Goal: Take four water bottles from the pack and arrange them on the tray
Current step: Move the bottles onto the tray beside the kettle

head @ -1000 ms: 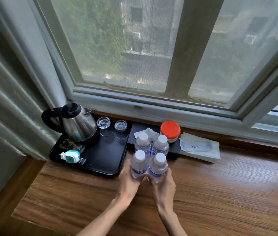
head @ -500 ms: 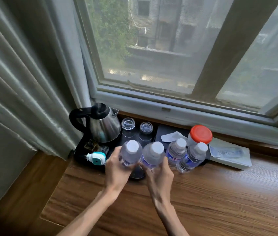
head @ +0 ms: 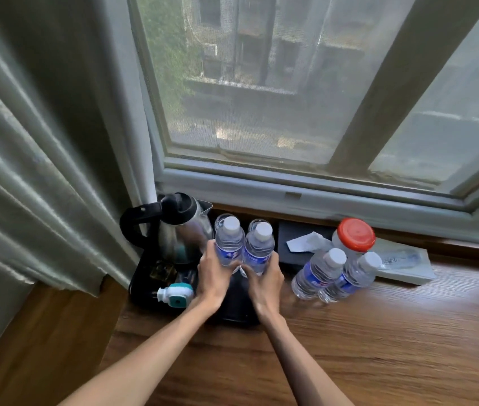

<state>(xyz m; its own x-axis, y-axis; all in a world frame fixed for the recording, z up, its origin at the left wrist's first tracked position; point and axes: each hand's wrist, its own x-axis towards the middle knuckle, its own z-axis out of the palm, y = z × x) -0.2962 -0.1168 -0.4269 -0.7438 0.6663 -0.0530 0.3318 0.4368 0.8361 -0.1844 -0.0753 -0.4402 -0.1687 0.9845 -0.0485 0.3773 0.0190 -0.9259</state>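
My left hand (head: 213, 276) grips a clear water bottle (head: 229, 241) with a white cap and blue label. My right hand (head: 264, 284) grips a second such bottle (head: 258, 244) right beside it. Both bottles are upright over the middle of the black tray (head: 144, 291), in front of two upturned glasses that they mostly hide. Whether their bases touch the tray is hidden by my hands. Two more bottles (head: 319, 272) (head: 352, 276) stand together on the wooden counter to the right of the tray.
A steel kettle (head: 178, 230) with a black handle occupies the tray's back left; a small white and teal device (head: 176, 294) lies at its front left. A red-lidded jar (head: 354, 235), a dark flat box (head: 297, 232) and a plastic-wrapped packet (head: 402, 263) lie behind the loose bottles. Curtain hangs at left.
My hands have carried the two held bottles further back over the tray, toward the glasses. The other two bottles stay on the counter. The view has shifted left.
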